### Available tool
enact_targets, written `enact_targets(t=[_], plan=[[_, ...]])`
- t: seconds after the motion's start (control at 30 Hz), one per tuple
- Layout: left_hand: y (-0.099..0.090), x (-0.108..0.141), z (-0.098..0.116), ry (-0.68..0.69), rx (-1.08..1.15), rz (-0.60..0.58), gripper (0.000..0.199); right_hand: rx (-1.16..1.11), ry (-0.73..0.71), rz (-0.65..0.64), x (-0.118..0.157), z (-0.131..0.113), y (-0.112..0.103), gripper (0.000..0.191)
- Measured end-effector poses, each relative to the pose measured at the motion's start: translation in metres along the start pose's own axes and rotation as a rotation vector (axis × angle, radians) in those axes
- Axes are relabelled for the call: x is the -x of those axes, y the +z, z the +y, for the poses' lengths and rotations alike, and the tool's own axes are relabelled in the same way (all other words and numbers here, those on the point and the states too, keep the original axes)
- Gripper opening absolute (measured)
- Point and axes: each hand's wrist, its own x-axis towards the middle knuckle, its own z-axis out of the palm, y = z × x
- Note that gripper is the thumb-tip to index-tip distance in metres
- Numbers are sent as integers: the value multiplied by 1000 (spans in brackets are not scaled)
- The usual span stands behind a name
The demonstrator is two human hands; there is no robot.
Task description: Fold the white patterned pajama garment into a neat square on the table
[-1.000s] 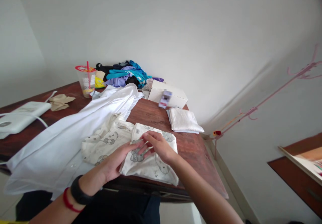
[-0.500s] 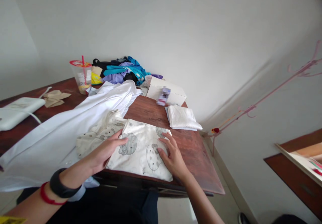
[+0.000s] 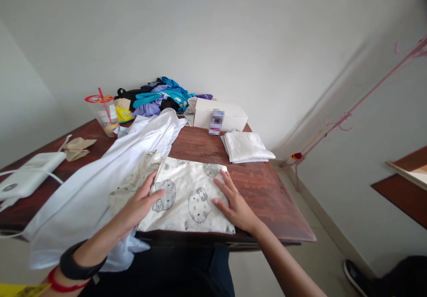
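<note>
A folded white cloth (image 3: 183, 188) with grey cat-face prints lies at the front edge of the table. My left hand (image 3: 142, 201) rests along its left side, thumb on top and the other fingers stretched along the edge. On its right side my right hand (image 3: 235, 203) lies open, with fingers spread over the fabric. Another cloth with small prints (image 3: 125, 185) is bunched up left of the folded one, partly hidden by my left forearm. Beneath that spreads a white garment (image 3: 100, 168), which hangs over the table's front edge.
Behind stand a white box (image 3: 203, 114) and a folded white cloth (image 3: 247, 147). A clothes pile (image 3: 167, 96), a plastic cup with straw (image 3: 106, 114), crumpled brown paper (image 3: 79, 148) and a white power bank (image 3: 36, 172) occupy the left. A pink rack (image 3: 333, 123) leans right; a shoe (image 3: 355, 277) shows below.
The view has shifted slightly. Both hands stay at the sides of the folded printed cloth, which looks a little flatter and squarer at its front edge.
</note>
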Motion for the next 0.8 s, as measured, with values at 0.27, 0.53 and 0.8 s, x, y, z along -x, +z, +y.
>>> enact_targets(t=[0.27, 0.53, 0.8], plan=[[1, -4, 39, -37, 56, -71, 67, -469, 227, 322, -13, 15, -5, 54], [56, -16, 123, -15, 369, -259, 67, -678, 303, 490, -11, 11, -44, 52], [194, -14, 155, 413, 337, -406, 67, -968, 447, 728, 33, 32, -79, 46]])
